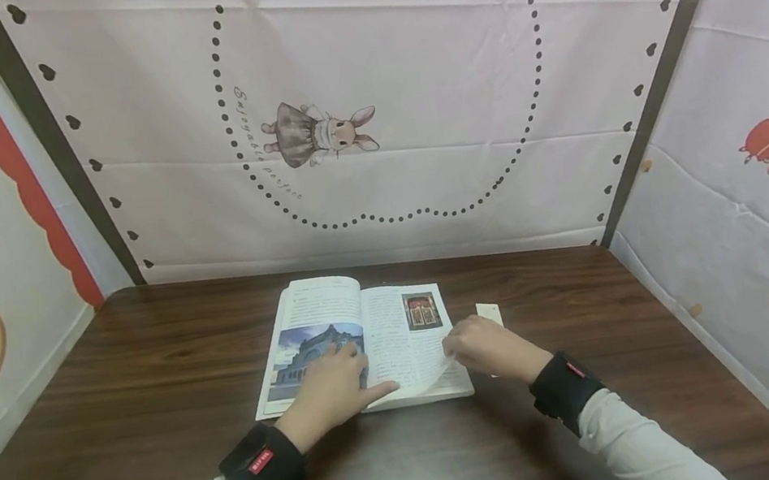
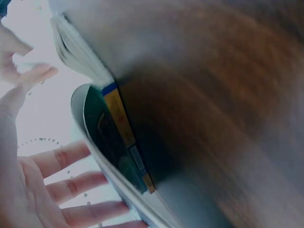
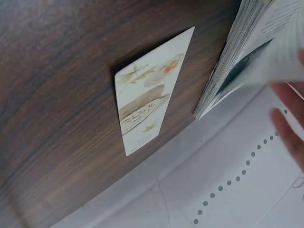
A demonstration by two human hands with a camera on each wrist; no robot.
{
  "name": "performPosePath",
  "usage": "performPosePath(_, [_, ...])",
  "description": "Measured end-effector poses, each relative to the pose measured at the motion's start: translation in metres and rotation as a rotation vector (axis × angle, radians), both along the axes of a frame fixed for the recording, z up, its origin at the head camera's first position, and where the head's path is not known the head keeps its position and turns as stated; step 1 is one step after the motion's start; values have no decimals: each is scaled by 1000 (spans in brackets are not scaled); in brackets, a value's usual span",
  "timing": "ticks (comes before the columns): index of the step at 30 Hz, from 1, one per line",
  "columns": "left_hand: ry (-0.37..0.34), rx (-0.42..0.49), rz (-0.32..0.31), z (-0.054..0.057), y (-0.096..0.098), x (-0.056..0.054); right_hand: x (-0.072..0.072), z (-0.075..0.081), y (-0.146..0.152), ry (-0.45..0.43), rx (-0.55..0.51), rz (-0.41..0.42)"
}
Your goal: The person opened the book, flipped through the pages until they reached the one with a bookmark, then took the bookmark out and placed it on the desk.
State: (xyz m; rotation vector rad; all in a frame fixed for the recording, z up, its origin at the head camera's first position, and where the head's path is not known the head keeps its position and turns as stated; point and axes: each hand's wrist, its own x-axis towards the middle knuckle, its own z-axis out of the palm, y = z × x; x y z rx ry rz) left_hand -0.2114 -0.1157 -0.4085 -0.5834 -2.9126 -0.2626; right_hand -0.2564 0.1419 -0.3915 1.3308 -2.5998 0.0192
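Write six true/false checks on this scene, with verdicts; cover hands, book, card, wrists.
1. The left hand rests on the open book. True.
2. The right hand holds the card. False: it pinches a page of the book.
3. The card lies on the table, apart from the book. True.
4. The card is blank. False: it is printed.
5. Both open sides of the book carry a picture. True: a building photo on the left, a smaller picture on the right.
6. Both wrists are bare. False: each wears a black band.
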Motion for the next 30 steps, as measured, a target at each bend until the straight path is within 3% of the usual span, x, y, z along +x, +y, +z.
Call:
performPosePath(4, [41,1,34,-1,8,0,2,5,-2,133,-37,35])
performPosePath(10, [30,-7,67,-2,19,2,3,11,-3,277,-93,89])
performPosePath(17, [118,-16,102,-6,25,2,5,19,-9,294,-180,110])
performPosePath(22, [162,33,101,-6,24,2,3,18,-11,287,-342,57])
performPosePath(25, [136,134,120,-1,21,2,1,15,-9,282,-424,17])
performPosePath(30, [0,423,203,11,12,2,1,10,-8,222,-386,-33])
